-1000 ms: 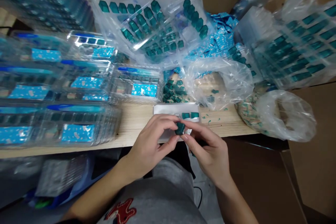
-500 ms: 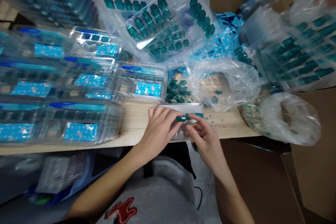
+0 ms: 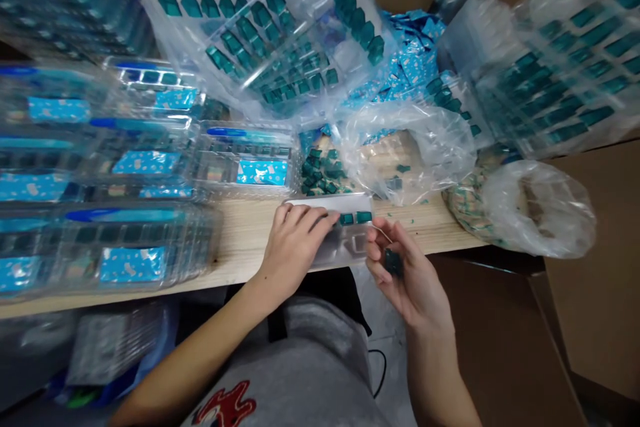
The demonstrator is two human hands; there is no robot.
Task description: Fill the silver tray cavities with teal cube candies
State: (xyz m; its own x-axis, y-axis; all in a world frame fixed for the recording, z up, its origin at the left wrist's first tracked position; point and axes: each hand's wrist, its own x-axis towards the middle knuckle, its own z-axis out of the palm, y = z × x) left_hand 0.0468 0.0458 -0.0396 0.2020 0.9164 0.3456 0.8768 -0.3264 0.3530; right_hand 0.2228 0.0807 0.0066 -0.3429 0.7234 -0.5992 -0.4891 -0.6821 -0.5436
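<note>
Our right hand (image 3: 416,280) has pulled back from the pale tray (image 3: 345,244), so two green blocks (image 3: 363,217) show there; it grips a dark block (image 3: 393,262). Our left hand (image 3: 290,247) covers the tray's left; we can't tell its grip.

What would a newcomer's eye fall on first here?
Probably the clear bag at top centre, with rows of teal pieces. Then the blue packets in clear cases at left. Near the middle, the left hand is over a pale tray, the right hand just beside it.
</note>
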